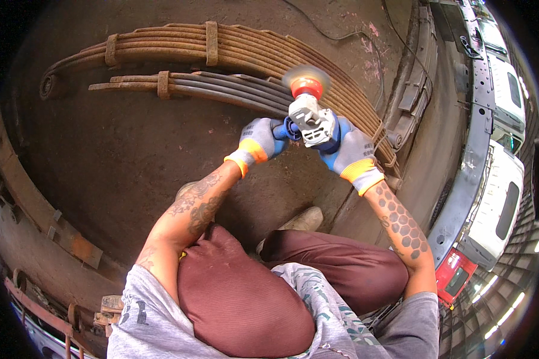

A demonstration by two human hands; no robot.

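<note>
Grinding on the springs [221,48] (two rusty leaf packs lying curved on the floor [120,155]) calls for a flat, light disc angle and a steady sweep along one leaf, not dwelling in a spot. Holding the grinder [311,119] just above the darker pack, disc [306,84] spinning to a blur at its near end. Left hand [259,140] wrapped shut round the blue side handle; right hand [350,152] closed on the body. Working on stained, dusty concrete. Crouching low, knees up, with a chassis rail [473,149] and parked trucks off to the right.
</note>
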